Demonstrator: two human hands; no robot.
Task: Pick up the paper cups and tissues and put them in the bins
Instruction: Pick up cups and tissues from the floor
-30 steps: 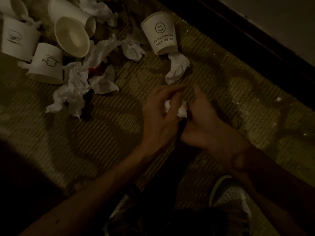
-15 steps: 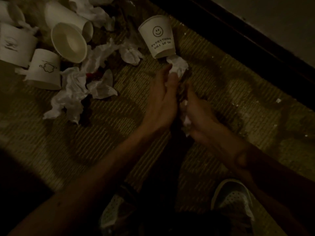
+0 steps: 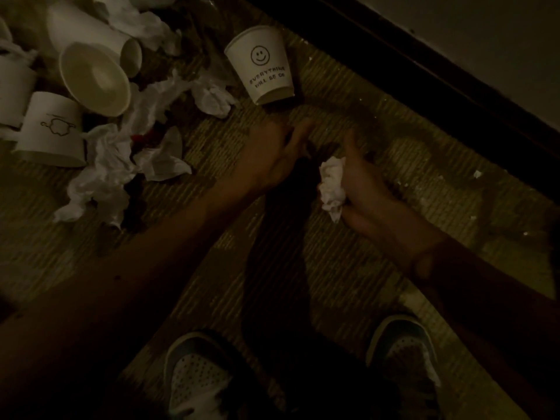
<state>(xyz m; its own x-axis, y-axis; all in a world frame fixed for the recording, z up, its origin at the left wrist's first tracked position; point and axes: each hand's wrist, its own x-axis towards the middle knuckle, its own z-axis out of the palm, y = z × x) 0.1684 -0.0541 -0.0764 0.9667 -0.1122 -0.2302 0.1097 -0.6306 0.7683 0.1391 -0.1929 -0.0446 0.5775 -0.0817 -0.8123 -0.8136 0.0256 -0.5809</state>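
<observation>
My right hand (image 3: 360, 183) holds a wad of crumpled white tissue (image 3: 331, 184) just above the floor. My left hand (image 3: 272, 153) lies beside it with fingers stretched forward and nothing in it, a short way below the smiley-face paper cup (image 3: 260, 69) lying on the floor. At the upper left lie more paper cups: one with its mouth toward me (image 3: 94, 78), one with a small drawing (image 3: 51, 131), another behind (image 3: 91, 34). Crumpled tissues (image 3: 103, 174) are scattered among them, with one (image 3: 212, 98) near the smiley cup.
The floor is a dim ribbed mat (image 3: 348, 268). A dark baseboard (image 3: 424, 74) and pale wall run diagonally along the upper right. My two shoes (image 3: 200, 377) show at the bottom edge. Small white scraps (image 3: 477, 174) dot the mat at right. No bin shows.
The tissue that lay below the smiley cup is gone from the floor and the wad in my right hand is bigger. My hands have drawn apart, the left now holding nothing.
</observation>
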